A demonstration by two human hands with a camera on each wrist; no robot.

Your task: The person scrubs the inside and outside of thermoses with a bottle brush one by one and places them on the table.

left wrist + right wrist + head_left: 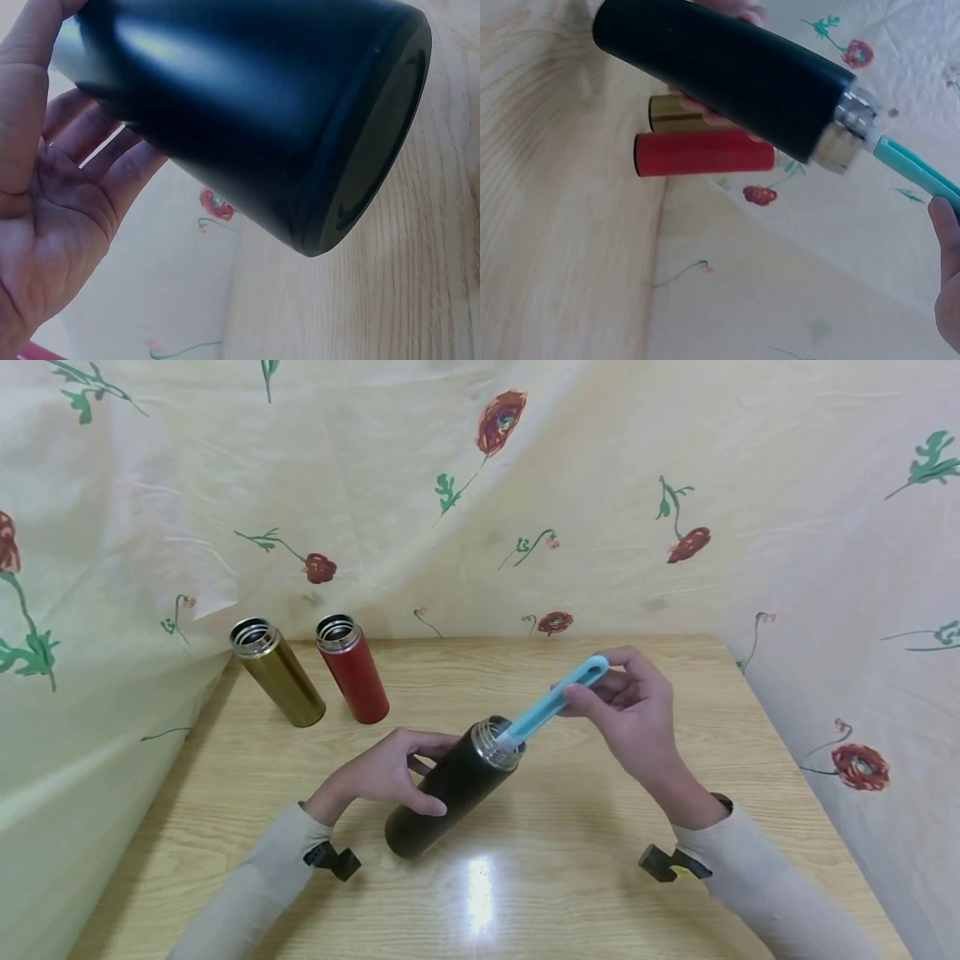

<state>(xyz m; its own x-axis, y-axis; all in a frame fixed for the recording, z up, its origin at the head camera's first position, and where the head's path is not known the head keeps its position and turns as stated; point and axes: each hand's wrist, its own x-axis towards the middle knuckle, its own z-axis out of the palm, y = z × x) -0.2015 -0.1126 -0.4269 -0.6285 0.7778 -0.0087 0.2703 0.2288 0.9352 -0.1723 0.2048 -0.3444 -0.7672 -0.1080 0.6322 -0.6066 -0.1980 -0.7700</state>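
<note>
My left hand [397, 772] grips the body of a black vacuum flask [450, 793], thumb on the near side and fingers behind. The flask tilts, its open steel mouth toward the upper right, and no lid is on it. In the left wrist view, the flask's base [382, 150] faces the camera. My right hand [637, 710] pinches the light-blue handle of a bottle brush [551, 706] between thumb and fingers. The brush's whitish neck enters the flask's mouth, and its far end is hidden inside. In the right wrist view, the handle [915, 169] slants out from the steel neck.
A gold flask [288, 681] and a red flask [356, 677] stand lidless at the back left of the wooden table [600, 877]. Behind and beside the table hangs a cream cloth [405, 468] with red flowers.
</note>
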